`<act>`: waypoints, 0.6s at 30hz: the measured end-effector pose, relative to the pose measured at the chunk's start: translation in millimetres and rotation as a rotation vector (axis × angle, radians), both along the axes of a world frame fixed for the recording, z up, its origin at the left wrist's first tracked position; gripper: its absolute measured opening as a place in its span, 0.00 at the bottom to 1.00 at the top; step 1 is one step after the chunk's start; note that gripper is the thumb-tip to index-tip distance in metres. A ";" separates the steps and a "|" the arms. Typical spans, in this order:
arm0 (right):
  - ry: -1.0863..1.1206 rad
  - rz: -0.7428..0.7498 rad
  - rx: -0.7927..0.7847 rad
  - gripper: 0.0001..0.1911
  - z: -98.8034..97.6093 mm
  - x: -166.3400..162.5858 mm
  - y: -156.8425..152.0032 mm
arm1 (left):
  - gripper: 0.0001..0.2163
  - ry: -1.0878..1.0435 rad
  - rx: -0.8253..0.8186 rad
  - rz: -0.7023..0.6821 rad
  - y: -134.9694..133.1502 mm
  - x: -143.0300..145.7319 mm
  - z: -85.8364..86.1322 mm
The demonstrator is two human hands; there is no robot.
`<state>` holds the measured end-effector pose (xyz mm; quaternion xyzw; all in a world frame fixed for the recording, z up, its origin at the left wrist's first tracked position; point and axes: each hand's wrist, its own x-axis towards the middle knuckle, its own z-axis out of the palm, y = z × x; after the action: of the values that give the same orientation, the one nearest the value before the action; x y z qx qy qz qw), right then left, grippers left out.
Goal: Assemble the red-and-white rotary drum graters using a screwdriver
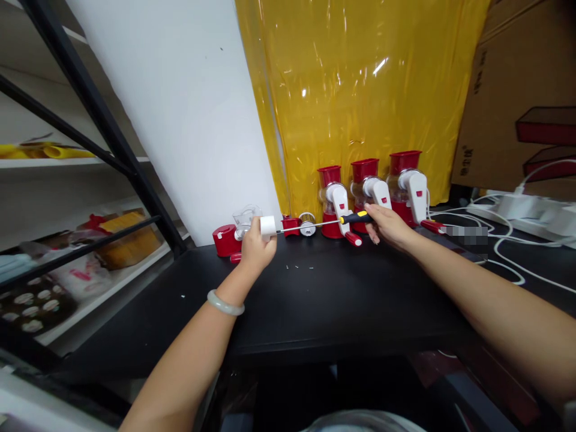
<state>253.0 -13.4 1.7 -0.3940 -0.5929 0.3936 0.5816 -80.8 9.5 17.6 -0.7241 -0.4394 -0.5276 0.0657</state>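
My left hand (258,247) is closed around a small white cylindrical part (268,226), holding it above the black table. In my right hand (387,225) is a screwdriver (355,217) with a black and yellow handle. Its long metal shaft points left, and the tip meets the right face of the white part; whether it sits inside a hole I cannot tell. Behind my left hand are a red base piece (226,241) and a clear plastic body (246,213). A small red part (291,225) and a round drum piece (308,224) lie behind the shaft.
Three red and white hand-crank graters (332,174) stand along the yellow plastic sheet (360,78). White cables and a power strip (524,207) lie at the right before a cardboard box (517,90). At left, a black metal frame (85,78) borders shelves. Tiny white scraps dot the black table (342,306).
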 end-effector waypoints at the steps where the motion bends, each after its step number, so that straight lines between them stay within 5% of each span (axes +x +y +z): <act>1: -0.015 0.008 -0.011 0.25 -0.6 -0.1 -0.4 | 0.14 0.002 0.062 -0.005 -0.6 -2.5 0.0; 6: -0.076 -0.106 0.037 0.26 -1.0 3.4 -0.6 | 0.14 -0.025 0.081 -0.045 -0.2 -3.6 0.3; 14: -0.016 -0.240 0.246 0.24 2.7 3.4 -3.4 | 0.07 -0.240 -0.680 -0.124 5.5 21.0 -8.8; 18: -0.118 -0.208 0.208 0.21 5.1 2.7 -7.8 | 0.03 -0.271 -0.736 -0.121 6.2 21.0 -9.1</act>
<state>255.7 -21.2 6.8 -0.4133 -0.6198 0.2439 0.6209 -59.8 15.8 8.5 -0.6475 -0.5604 -0.4285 -0.2882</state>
